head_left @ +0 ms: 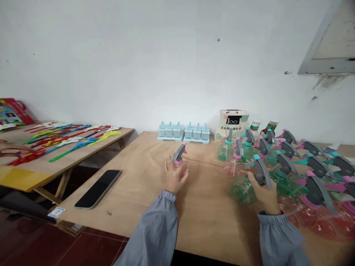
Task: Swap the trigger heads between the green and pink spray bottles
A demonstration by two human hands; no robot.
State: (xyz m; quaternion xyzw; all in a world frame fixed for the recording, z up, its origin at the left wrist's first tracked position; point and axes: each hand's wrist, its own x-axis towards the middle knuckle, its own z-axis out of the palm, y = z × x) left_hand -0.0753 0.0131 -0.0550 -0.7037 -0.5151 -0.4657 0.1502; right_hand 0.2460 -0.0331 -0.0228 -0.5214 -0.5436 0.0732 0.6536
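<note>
Left hand (176,175) is wrapping around a pink sprayer (179,154) mid bench (205,214), right hand (264,195) is gripping a green sprayer (260,171) near its head (more sprayers (317,190) are crowding the right side).

Soft, even light on the wall (133,74); deep shadow under the left table (65,166); edges stretched, green bottle (243,190) (right of centre) smeared.

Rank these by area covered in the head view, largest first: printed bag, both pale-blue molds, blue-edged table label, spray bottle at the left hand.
1. Printed bag
2. Left mold and right mold: too alike to separate
3. Blue-edged label

Unranked: spray bottle, partly hidden by the left hand.
</note>
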